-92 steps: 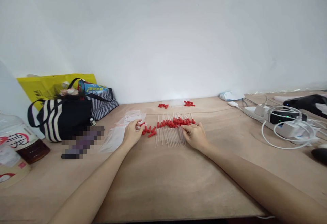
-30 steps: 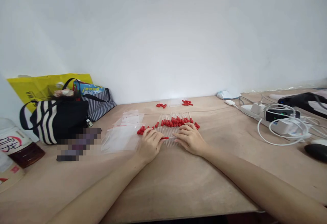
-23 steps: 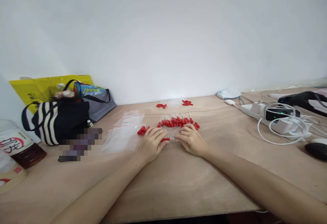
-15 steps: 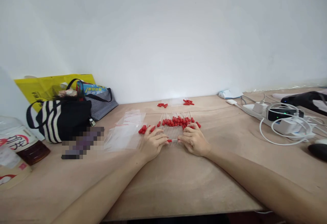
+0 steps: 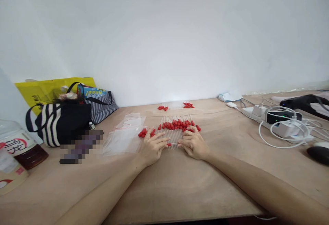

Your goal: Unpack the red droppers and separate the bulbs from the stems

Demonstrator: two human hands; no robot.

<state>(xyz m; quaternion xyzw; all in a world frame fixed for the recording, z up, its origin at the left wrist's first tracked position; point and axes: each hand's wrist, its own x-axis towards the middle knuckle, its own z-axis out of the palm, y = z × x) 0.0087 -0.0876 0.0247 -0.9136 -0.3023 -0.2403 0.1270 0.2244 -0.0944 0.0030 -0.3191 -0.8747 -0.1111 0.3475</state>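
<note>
A row of thin clear droppers with red rubber bulbs [image 5: 177, 125] lies in the middle of the wooden table [image 5: 180, 184]. My left hand [image 5: 153, 146] and my right hand [image 5: 193, 144] meet just in front of that row. Their fingertips pinch the two ends of one clear dropper tube with a red bulb [image 5: 172, 144], held crosswise between them. A few loose red bulbs [image 5: 144, 132] rest just beyond my left hand.
Clear zip bags [image 5: 123, 136] lie to the left of the droppers. A striped bag [image 5: 59, 122] and a yellow bag [image 5: 41, 89] stand at the left. Bottles [image 5: 15, 149] sit at the far left. Chargers and white cables [image 5: 285, 127] fill the right side. More red bulbs [image 5: 189, 105] lie by the wall.
My left hand left the loose bulbs and came in to meet the right hand. Both hands drew slightly toward me, now pinching one dropper between them.
</note>
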